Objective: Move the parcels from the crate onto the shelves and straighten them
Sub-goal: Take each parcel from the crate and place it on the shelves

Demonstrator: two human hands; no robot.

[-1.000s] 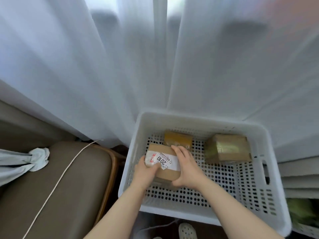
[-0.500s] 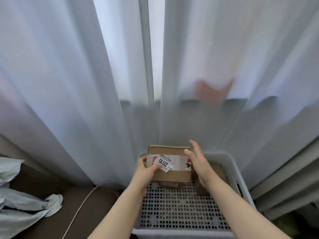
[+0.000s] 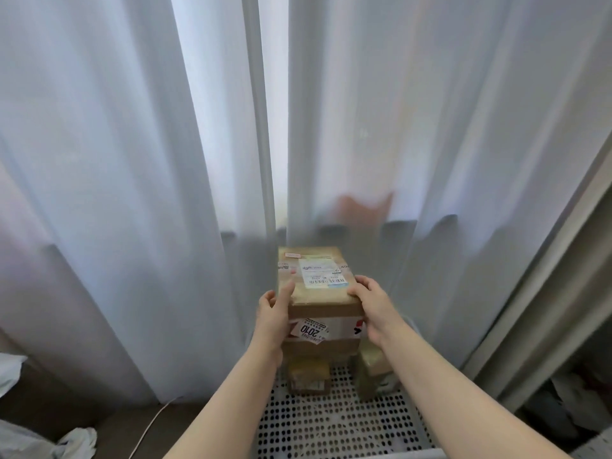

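Observation: one cardboard parcel [image 3: 318, 293] is held in the air between both hands, above the far end of the white perforated crate [image 3: 331, 425] and close in front of the sheer curtain [image 3: 132, 193]. Whether the parcel touches the curtain cannot be told.

Left hand [image 3: 271, 321]: it is pressed against the parcel's left side, with the thumb raised along the top left edge. The fingers are hidden behind the box, so their spread cannot be told.

Right hand [image 3: 371, 303]: it is laid against the right side, with the fingers curled over the top right edge beside the white shipping label [image 3: 319, 274].

Parcel condition: the top face is covered in yellowish tape. A torn sticker [image 3: 311, 330] reading "2010" is seen on the near face, across a band of white tape.

Crate contents: a smaller parcel [image 3: 308, 376] is noted directly below the held one, and a taped parcel [image 3: 374, 369] just to its right. Both are partly hidden by the held box and the forearms.

Surroundings: a white cable [image 3: 149, 429] and a crumpled pale cloth [image 3: 76, 442] are recorded at lower left, and an orange shape [image 3: 362, 208] is seen dimly behind the curtain.
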